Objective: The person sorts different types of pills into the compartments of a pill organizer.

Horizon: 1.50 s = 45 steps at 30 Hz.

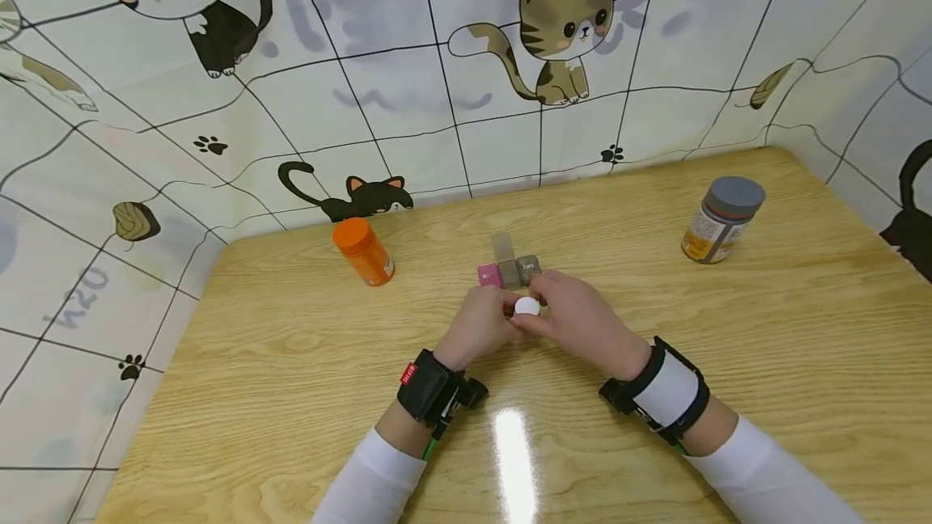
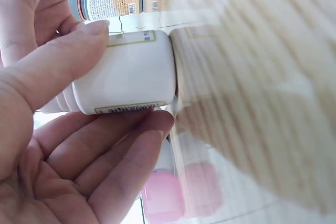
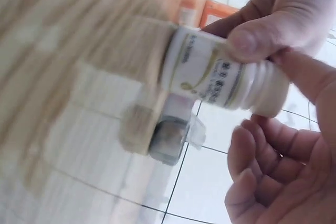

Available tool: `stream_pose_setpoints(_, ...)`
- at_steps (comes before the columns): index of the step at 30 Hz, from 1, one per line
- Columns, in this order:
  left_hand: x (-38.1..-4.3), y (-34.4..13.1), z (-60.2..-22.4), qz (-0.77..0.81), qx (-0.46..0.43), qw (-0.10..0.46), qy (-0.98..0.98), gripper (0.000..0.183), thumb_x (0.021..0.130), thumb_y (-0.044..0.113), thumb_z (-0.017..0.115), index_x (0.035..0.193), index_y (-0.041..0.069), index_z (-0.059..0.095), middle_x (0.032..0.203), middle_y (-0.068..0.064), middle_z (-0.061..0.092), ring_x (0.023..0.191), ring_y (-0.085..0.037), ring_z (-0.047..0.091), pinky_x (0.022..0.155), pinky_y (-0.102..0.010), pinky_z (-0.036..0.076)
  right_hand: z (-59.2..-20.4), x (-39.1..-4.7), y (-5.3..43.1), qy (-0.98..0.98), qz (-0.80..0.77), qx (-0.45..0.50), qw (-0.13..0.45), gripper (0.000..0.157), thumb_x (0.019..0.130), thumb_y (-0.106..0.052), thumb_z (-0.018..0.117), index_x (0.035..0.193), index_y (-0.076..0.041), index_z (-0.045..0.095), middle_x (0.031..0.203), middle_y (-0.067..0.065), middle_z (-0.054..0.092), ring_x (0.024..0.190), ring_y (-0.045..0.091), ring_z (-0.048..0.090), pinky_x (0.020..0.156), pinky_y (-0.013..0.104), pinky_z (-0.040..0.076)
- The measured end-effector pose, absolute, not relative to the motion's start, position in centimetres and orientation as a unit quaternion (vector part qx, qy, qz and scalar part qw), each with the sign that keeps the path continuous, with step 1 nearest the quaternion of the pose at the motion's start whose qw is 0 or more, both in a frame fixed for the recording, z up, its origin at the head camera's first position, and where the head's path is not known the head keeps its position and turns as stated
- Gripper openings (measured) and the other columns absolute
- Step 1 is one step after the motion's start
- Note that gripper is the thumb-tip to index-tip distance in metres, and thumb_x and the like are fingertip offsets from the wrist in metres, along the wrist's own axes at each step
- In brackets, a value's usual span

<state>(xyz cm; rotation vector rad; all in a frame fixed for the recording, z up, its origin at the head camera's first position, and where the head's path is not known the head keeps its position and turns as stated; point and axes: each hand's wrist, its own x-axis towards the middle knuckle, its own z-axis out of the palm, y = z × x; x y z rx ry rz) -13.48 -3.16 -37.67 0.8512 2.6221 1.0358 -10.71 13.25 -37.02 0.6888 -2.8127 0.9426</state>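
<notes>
A small white bottle (image 2: 131,72) with a printed label stands on the table between both hands. My left hand (image 1: 482,323) holds it by its body, thumb on one side and fingers on the other. Thumb and forefinger of my right hand (image 1: 582,320) pinch the white cap (image 1: 527,307) at its top; the other fingers curl loosely in the right wrist view. Just beyond the hands lies a small pill box (image 1: 509,274) with pink, brownish and dark grey compartments. A clear lid (image 1: 502,247) stands open on the middle one.
An orange bottle (image 1: 364,251) with an orange cap stands at the table's back left. Toward the back right is a jar (image 1: 722,221) with a grey lid. A cat-patterned sheet (image 1: 408,95) hangs behind the wooden table (image 1: 306,362) and along its sides.
</notes>
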Motion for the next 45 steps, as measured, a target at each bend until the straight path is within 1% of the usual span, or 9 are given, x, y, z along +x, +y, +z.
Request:
stream_pose_setpoints(6,-13.5,-3.3,-37.7,0.348,0.296,0.101,0.884,0.012,0.072,0.014,0.077,0.072,0.011,0.065,0.059,0.005,0.052,0.053,-0.005,0.037,0.048,-0.017,0.027,-36.6,-11.0,13.7,-0.903,0.310,0.296,0.024,0.014,0.083,-0.015,0.068,0.091,-0.005,0.061,0.084,0.002,0.054,0.073,0.015,0.047,0.063,0.030,0.043)
stream_pose_setpoints(10,-13.4,-3.3,-37.7,0.352,0.289,0.116,0.883,0.014,0.073,0.016,0.077,0.080,0.009,0.067,0.064,0.005,0.057,0.054,-0.005,0.041,0.048,-0.017,0.030,-36.6,-11.7,14.7,-0.874,0.320,0.365,-0.001,0.029,0.084,-0.005,0.064,0.113,-0.003,0.061,0.099,0.004,0.059,0.081,0.015,0.050,0.066,0.030,0.046)
stream_pose_setpoints(14,-13.4,-3.3,-37.7,0.355,0.284,0.123,0.882,0.016,0.074,0.017,0.077,0.084,0.009,0.068,0.067,0.005,0.060,0.054,-0.005,0.041,0.048,-0.018,0.030,-36.7,-12.0,15.4,-0.854,0.346,0.388,-0.015,0.032,0.087,-0.006,0.061,0.119,-0.006,0.059,0.106,0.004,0.059,0.087,0.015,0.051,0.069,0.032,0.046)
stream_pose_setpoints(19,-13.6,-3.1,-37.7,0.341,0.300,0.100,0.885,0.009,0.076,0.014,0.075,0.081,0.011,0.068,0.067,0.005,0.061,0.057,-0.005,0.043,0.051,-0.017,0.031,-36.5,-11.5,14.7,-0.887,0.332,0.322,0.012,0.028,0.083,-0.025,0.069,0.103,-0.008,0.060,0.096,0.002,0.059,0.089,0.017,0.054,0.075,0.038,0.047)
stream_pose_setpoints(24,-13.7,-3.0,-37.6,0.337,0.299,0.100,0.887,0.008,0.074,0.012,0.076,0.074,0.011,0.068,0.066,0.004,0.063,0.057,-0.004,0.043,0.051,-0.016,0.033,-36.5,-11.0,13.9,-0.914,0.301,0.269,0.036,0.022,0.080,-0.022,0.072,0.084,-0.008,0.056,0.078,0.003,0.054,0.069,0.015,0.047,0.061,0.031,0.043)
stream_pose_setpoints(32,-13.7,-3.2,-37.6,0.346,0.294,0.108,0.884,0.014,0.070,0.014,0.080,0.075,0.011,0.067,0.065,0.006,0.059,0.058,-0.006,0.041,0.051,-0.018,0.032,-36.5,-11.2,14.1,-0.891,0.347,0.293,0.013,0.016,0.082,-0.008,0.067,0.097,-0.006,0.061,0.087,0.002,0.059,0.080,0.015,0.053,0.070,0.034,0.047)
stream_pose_setpoints(35,-13.6,-3.3,-37.6,0.350,0.287,0.114,0.884,0.014,0.069,0.012,0.080,0.074,0.011,0.067,0.066,0.006,0.061,0.059,-0.006,0.043,0.052,-0.018,0.033,-36.2,-11.3,14.5,-0.877,0.385,0.288,0.009,0.017,0.082,-0.007,0.066,0.098,-0.007,0.060,0.090,0.002,0.061,0.080,0.015,0.053,0.064,0.033,0.046)
stream_pose_setpoints(41,-13.5,-3.2,-37.6,0.349,0.275,0.123,0.888,0.021,0.068,0.013,0.081,0.086,0.010,0.070,0.077,0.005,0.066,0.068,-0.005,0.050,0.059,-0.018,0.040,-34.3,-11.4,17.4,-0.898,0.369,0.237,0.027,0.017,0.077,-0.007,0.066,0.092,-0.009,0.058,0.079,0.000,0.057,0.068,0.016,0.048,0.057,0.031,0.040)
stream_pose_setpoints(45,-13.5,-3.3,-37.6,0.343,0.270,0.127,0.890,0.023,0.068,0.014,0.081,0.088,0.010,0.070,0.078,0.005,0.066,0.069,-0.005,0.049,0.061,-0.019,0.040,-33.0,-11.0,22.0,-0.949,0.261,0.174,-0.027,0.009,0.076,-0.005,0.061,0.082,-0.004,0.054,0.069,0.002,0.049,0.059,0.017,0.042,0.053,0.031,0.036)
